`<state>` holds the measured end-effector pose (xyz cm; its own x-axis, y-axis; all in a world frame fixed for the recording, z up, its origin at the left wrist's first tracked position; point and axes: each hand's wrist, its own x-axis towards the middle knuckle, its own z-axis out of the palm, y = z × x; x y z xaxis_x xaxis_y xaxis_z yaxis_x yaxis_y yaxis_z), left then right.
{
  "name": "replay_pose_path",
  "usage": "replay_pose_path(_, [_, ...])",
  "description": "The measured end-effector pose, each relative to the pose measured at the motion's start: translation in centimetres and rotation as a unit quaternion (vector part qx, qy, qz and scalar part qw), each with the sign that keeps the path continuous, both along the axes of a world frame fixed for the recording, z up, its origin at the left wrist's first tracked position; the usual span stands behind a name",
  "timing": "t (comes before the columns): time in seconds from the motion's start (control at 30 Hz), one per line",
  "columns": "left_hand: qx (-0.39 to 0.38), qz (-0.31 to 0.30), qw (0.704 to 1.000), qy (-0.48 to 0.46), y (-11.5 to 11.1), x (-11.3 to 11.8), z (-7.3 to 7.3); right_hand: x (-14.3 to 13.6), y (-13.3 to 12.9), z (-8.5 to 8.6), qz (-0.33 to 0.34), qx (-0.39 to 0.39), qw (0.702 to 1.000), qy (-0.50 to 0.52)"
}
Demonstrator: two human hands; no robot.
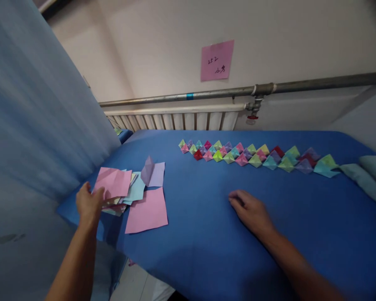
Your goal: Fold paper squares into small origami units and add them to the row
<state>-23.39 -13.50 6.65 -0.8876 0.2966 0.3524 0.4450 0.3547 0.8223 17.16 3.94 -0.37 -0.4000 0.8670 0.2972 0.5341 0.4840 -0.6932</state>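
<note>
At the table's left side, my left hand (89, 201) pinches the near-left edge of a pink sheet of paper (114, 182). Beneath that sheet lies a loose stack of coloured paper, with a light blue sheet (137, 188) sticking out to the right. A creased purple sheet (156, 173) stands partly folded up beside the stack. Closer to me, a second pink sheet (148, 212) lies flat. My right hand (249, 209) rests on the blue table cover, fingers curled in, with nothing visible in them.
Rows of small folded paper pieces (241, 156) in many colours stretch along the back of the blue table (194, 234). Behind are a radiator (175, 120) and a pipe (163, 99) with a red-handled valve. A blue curtain (40, 104) hangs on the left.
</note>
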Motion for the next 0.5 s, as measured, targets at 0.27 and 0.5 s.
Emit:
replay_pose_path(0.27, [-0.16, -0.121, 0.974, 0.106, 7.4, 4.7, 0.0, -0.2, 0.1, 0.3, -0.003, -0.011, 1.0, -0.002])
replay_pose_path(0.5, [-0.083, -0.166, 0.982, -0.017, 11.2, 6.0, -0.3, 0.2, -0.1, 0.1, -0.005, -0.019, 1.0, 0.01])
